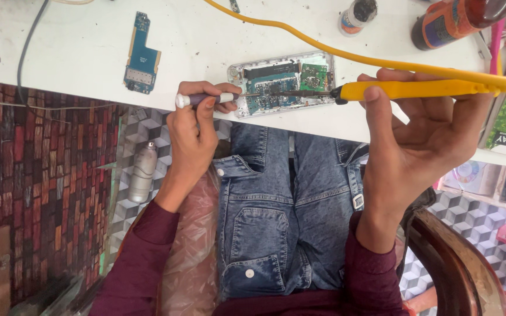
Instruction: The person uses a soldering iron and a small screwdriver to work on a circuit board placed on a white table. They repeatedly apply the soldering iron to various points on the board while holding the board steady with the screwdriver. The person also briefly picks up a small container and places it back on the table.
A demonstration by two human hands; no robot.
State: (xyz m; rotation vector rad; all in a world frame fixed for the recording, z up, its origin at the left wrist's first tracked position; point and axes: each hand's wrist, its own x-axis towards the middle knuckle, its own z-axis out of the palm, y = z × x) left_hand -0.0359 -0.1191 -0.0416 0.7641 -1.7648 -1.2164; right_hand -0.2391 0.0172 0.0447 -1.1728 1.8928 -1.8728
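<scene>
An opened phone (pixel 282 85) with its green and blue circuit boards exposed lies on the white table (pixel 77 47) near its front edge. My left hand (pixel 194 126) grips a small screwdriver (pixel 206 99) with a purple and white handle, its shaft reaching onto the phone's board. My right hand (pixel 408 137) holds a yellow soldering iron (pixel 411 89), whose dark tip points left over the same board. The two tips meet near the phone's middle.
A loose blue circuit board (pixel 142 55) lies on the table to the left. A yellow cable (pixel 300 35) crosses the table. A small jar (pixel 357 14) and an orange-labelled bottle (pixel 446 23) stand at the back right. A silver can (pixel 142 172) lies on the floor.
</scene>
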